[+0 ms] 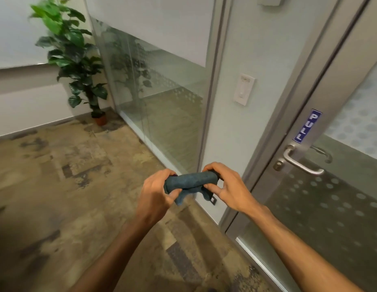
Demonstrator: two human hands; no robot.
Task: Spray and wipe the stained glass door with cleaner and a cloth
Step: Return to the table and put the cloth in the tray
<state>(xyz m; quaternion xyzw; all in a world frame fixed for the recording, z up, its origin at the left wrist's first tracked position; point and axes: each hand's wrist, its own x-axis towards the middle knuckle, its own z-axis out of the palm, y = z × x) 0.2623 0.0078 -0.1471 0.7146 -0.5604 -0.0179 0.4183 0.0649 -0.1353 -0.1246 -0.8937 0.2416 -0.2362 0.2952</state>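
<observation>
A bunched blue cloth [188,183] is held between both hands at the centre of the head view. My left hand [156,192] grips its left end and my right hand [225,186] grips its right end, with a small tag hanging below. The glass door [322,207] stands to the right, in a metal frame, with dotted frosting, a blue PULL sticker [307,128] and a lever handle [299,161]. No spray bottle is in view.
A fixed glass wall panel [162,102] runs back on the left of the door, with a white wall switch [244,89] on the post between them. A potted plant [78,60] stands in the far corner. Patterned brown carpet [67,186] covers the floor.
</observation>
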